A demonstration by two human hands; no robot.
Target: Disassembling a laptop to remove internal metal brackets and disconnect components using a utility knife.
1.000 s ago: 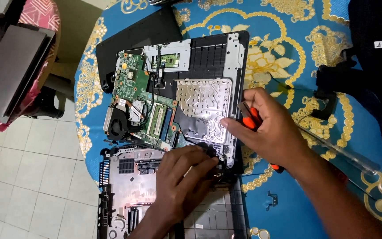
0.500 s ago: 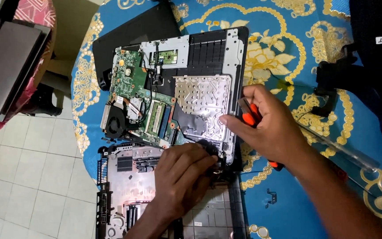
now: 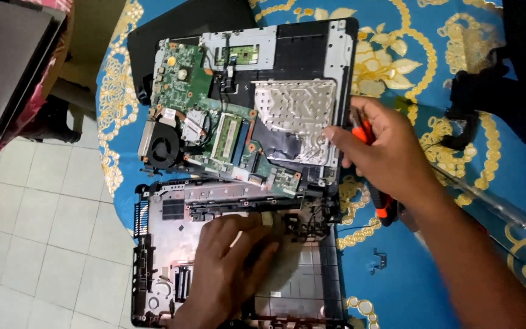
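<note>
The left hand (image 3: 229, 268) is laid palm down, fingers spread and pointed up-right, on the laptop base cover (image 3: 153, 244). The right hand (image 3: 378, 152) is curled closed around an orange-handled screwdriver (image 3: 372, 167), forearm extended toward the lower right, beyond that cover.

An opened laptop chassis (image 3: 299, 42) lies on the surface (image 3: 397, 280), far from the person, with its circuit board (image 3: 196, 103) filling its left part and the fan (image 3: 164, 150) at the board's near left corner. A metal shield plate (image 3: 293, 116) sits right of the board, inside the chassis. Nearer the person, just touching the chassis's near edge, lies the bottom cover (image 3: 171, 219). The left hand (image 3: 229, 268) rests in this cover. The right hand (image 3: 385, 155) is at the chassis's right edge, a screwdriver (image 3: 375, 183) in its fingers. A bag (image 3: 518, 91) lies far right on the surface. A small bracket (image 3: 380, 261) lies right of the cover.
</note>
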